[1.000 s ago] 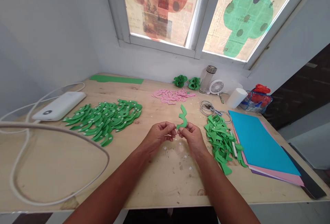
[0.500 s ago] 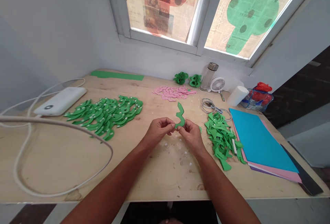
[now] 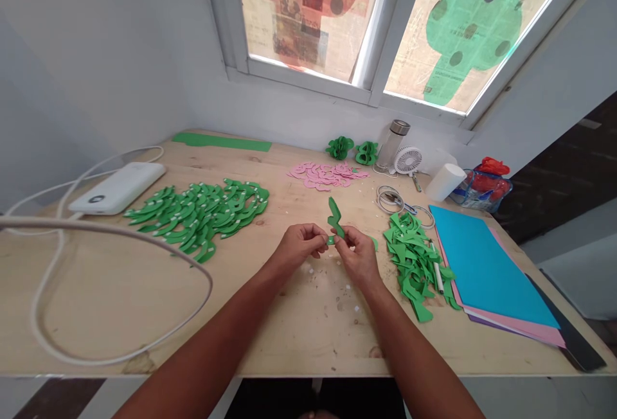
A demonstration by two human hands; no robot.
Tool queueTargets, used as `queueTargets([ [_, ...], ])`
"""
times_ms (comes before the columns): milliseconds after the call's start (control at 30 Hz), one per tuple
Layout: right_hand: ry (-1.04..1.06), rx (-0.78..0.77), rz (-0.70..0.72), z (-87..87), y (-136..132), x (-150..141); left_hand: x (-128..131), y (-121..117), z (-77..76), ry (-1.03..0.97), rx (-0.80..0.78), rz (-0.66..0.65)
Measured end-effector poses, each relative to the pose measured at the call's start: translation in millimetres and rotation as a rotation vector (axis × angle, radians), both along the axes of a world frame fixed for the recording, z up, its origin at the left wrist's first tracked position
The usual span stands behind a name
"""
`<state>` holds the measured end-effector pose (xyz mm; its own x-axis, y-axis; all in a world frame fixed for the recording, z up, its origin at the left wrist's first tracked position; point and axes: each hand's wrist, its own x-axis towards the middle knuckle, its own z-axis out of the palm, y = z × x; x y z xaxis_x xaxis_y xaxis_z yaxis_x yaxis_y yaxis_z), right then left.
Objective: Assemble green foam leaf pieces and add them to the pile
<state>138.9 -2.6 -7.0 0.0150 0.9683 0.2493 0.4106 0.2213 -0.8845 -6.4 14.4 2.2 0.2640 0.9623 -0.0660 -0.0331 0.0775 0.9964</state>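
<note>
A wavy green paper cutout [image 3: 333,214] stands up between my two hands over the middle of the table. My right hand [image 3: 357,255] is closed, its thumb and fingers pinching the lower part of the cutout. My left hand [image 3: 301,242] pinches at the cutout's lower left end, where a small white square shows. Whether the left fingertips grip the paper or the white square is too small to tell. Left of my hands lies a heap of similar green cutouts [image 3: 195,213] with white squares on them. To the right is a pile of green paper scraps [image 3: 412,258].
Pink cutouts [image 3: 325,176] lie behind my hands, with green paper ornaments [image 3: 340,148] beyond. Tape rolls [image 3: 388,199], a bottle [image 3: 393,146], a small fan [image 3: 408,160] and coloured sheets [image 3: 491,265] are on the right. A cable loops from a white power bank [image 3: 120,189] at left.
The cutout has turned and folded between my fingers, so its lower end with a white square now faces me. My hands have hardly moved; the view has shifted slightly.
</note>
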Motion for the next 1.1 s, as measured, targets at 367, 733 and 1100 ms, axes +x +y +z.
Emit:
queueTargets([
  [367, 0.247, -0.147, 0.197, -2.7, 2, -1, -4, 4, 2.1, -0.203, -0.039, 0.064],
  [733, -0.023, -0.071, 0.14, -0.4, -4, -4, 4, -2, 0.3, 0.058, 0.243, 0.281],
  [1100, 0.104, -0.05, -0.001, 1.8, 1, -1, 2, 2, -5.1, 0.137, 0.306, 0.279],
])
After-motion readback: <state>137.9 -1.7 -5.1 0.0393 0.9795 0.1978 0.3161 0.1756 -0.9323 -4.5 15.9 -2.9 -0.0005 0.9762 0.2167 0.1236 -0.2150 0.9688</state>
